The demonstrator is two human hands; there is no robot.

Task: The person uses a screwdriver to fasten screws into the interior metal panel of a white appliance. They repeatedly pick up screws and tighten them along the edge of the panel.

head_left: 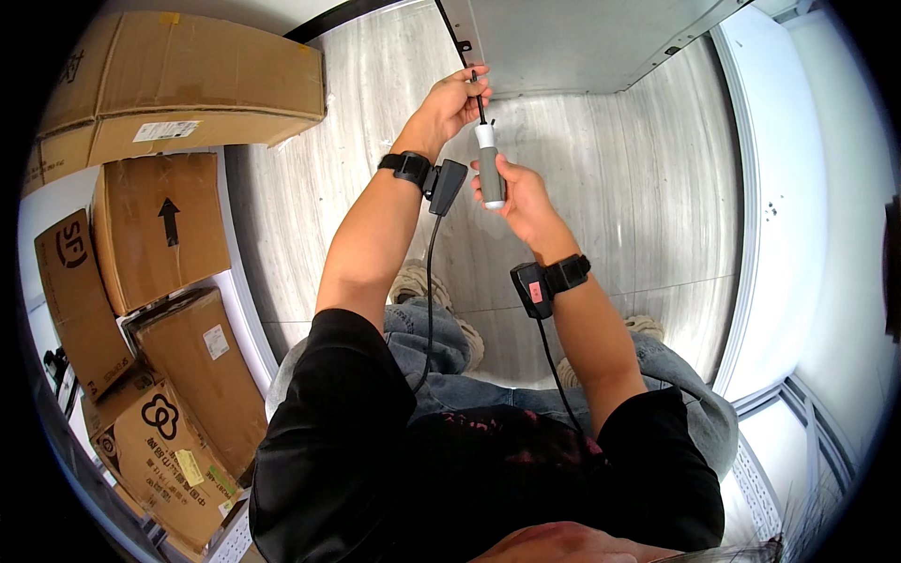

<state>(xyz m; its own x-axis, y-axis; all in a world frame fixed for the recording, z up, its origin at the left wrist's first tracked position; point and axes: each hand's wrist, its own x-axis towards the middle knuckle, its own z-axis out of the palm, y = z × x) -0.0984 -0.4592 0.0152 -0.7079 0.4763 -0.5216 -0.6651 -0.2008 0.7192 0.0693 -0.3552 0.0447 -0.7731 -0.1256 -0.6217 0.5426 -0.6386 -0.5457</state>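
Observation:
A screwdriver (492,174) with a grey and white handle points away from me, its dark shaft reaching to the edge of a grey metal panel (582,47). My right hand (522,195) is closed around the handle. Farther forward, my left hand (455,98) pinches at the shaft near its tip, beside the panel's left edge. The fingers cover the tip, so whatever it meets there is hidden. A small dark fitting (465,46) sits on that panel edge just beyond my left fingertips.
Cardboard boxes (211,70) are stacked along the left side, several deep on a white shelf. A white wall with a raised sill (770,188) runs down the right. Grey wood-look floor (375,75) lies between. A black cable (430,300) hangs from each wrist device.

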